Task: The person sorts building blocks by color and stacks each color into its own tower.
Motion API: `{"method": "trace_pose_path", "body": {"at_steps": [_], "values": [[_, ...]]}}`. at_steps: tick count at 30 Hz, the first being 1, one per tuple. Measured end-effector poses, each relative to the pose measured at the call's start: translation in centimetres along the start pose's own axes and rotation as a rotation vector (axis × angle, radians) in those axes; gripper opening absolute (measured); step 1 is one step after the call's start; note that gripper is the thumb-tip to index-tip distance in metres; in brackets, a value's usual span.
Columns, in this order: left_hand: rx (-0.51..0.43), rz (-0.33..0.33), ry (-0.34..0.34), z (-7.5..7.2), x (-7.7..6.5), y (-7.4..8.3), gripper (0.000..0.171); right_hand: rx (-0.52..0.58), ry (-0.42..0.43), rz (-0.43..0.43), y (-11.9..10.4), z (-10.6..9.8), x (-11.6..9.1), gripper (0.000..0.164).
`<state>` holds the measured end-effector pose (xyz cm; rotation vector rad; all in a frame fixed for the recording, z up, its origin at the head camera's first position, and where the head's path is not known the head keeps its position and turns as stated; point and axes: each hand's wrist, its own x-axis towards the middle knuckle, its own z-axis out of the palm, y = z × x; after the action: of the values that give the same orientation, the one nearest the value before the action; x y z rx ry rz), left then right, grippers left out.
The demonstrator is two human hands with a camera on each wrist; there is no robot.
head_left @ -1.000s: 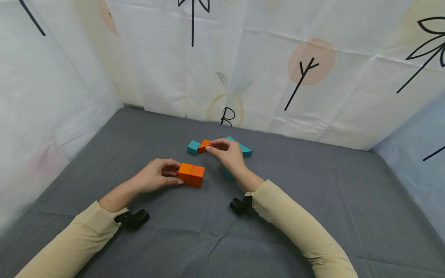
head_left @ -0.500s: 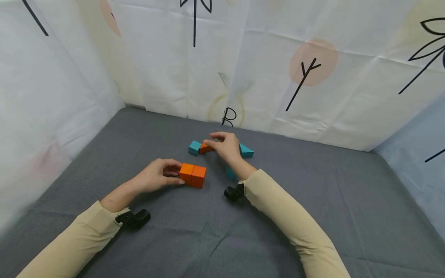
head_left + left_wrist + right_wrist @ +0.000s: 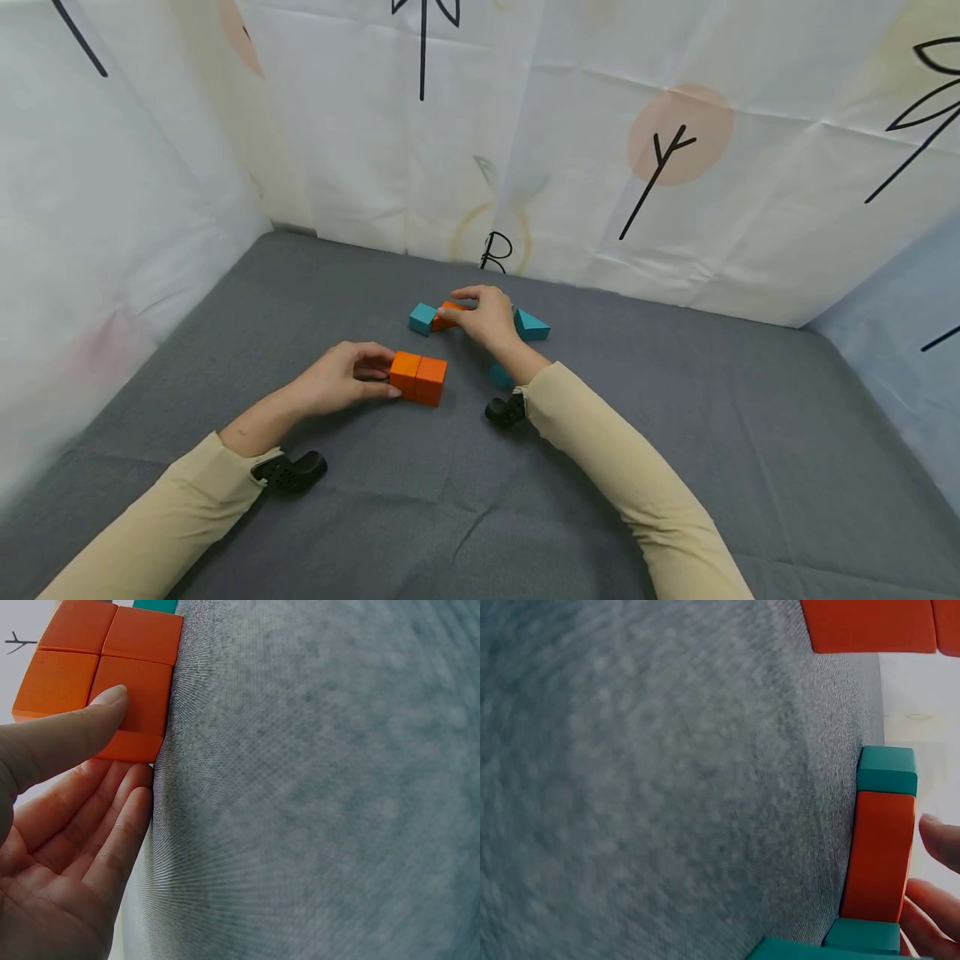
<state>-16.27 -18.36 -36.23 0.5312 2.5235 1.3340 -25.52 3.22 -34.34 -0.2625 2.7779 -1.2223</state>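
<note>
My left hand (image 3: 337,379) holds a block of orange cubes (image 3: 417,379) on the table. The left wrist view shows its thumb pressed flat on the orange faces (image 3: 71,682), with the fingers behind. My right hand (image 3: 491,317) hovers at an orange triangular block (image 3: 450,310), its thumb overlapping the block in the head view. In the right wrist view, one fingertip stands off the orange block (image 3: 881,855) and other fingers sit behind its edge. A teal cube (image 3: 422,318) adjoins that block's left end. A teal triangular block (image 3: 531,326) lies right of the hand, partly hidden.
Another teal block (image 3: 500,375) shows beside the right forearm, partly covered by it. Grey cloth (image 3: 600,450) covers the table. A white patterned curtain (image 3: 570,150) rises along the back and sides.
My right hand has shifted slightly away from me and to the left, its fingertips now higher over the orange triangular block. The left hand keeps its hold on the orange cubes.
</note>
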Motion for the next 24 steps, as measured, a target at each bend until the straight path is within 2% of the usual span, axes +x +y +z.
{"method": "trace_pose_path", "body": {"at_steps": [5,12,24], "values": [[-0.009,-0.008,-0.005,-0.04,0.01,-0.10,0.041,-0.058,-0.045,-0.031,0.11,0.04,0.16,0.042],[-0.008,-0.026,-0.003,-0.06,0.03,-0.07,0.041,-0.064,-0.116,-0.058,0.04,-0.06,-0.01,0.042],[-0.001,-0.016,0.000,-0.07,-0.07,-0.14,0.042,-0.103,-0.118,-0.099,0.24,0.10,-0.70,0.036]]}}
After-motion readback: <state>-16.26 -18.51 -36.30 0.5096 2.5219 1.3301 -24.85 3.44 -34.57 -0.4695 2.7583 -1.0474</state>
